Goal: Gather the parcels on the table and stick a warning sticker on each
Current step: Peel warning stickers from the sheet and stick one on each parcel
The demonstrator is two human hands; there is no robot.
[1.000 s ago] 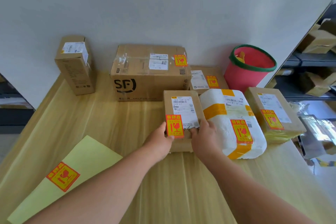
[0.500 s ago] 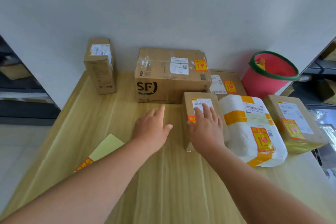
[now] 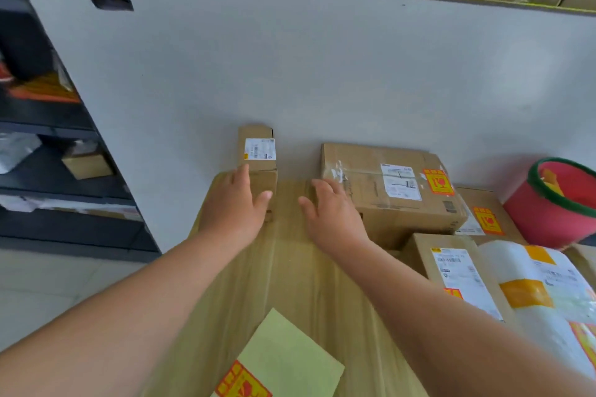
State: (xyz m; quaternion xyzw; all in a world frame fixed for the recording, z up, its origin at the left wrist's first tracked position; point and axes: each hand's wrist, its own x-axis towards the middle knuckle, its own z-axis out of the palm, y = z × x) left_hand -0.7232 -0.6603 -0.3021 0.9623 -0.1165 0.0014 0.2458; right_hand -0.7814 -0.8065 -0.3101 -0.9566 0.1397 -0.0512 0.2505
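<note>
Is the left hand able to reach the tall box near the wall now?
Probably yes. The left hand is at the tall box, fingers open, close to its front, and nothing lies between them. The large box stands apart, to the right.

No print legible: labels & stickers only.
White shipping labels (image 3: pixel 259 149) w/ barcodes on upright box (image 3: pixel 263 176), big box (image 3: pixel 371 171), flat box (image 3: pixel 419 248); red-yellow glass-icon stickers (image 3: pixel 438 182) on big box, small box (image 3: pixel 474 200), green sheet (image 3: pixel 290 361); chars too blurred.
</note>
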